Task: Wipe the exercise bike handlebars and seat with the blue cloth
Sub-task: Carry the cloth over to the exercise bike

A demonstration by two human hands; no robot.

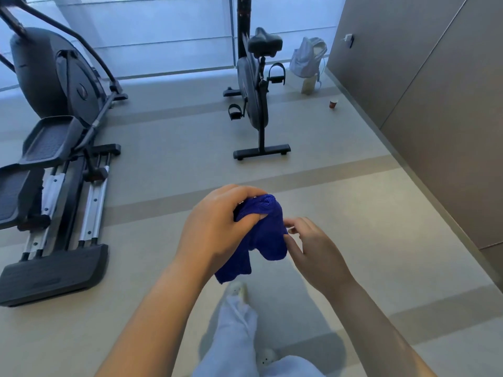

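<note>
Left hand: my fingers curl round bunched blue cloth.
Right hand: fingers loosely spread beside cloth.
Exercise bike: ahead, well apart.

Looks forward and down from head height, wide-angle. Takes in left hand and right hand close below, bike well ahead.

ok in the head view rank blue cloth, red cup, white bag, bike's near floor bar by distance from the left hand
1. blue cloth, in the grip of the left hand
2. bike's near floor bar, ahead
3. red cup, right, by wall
4. white bag, beyond, by window
</note>
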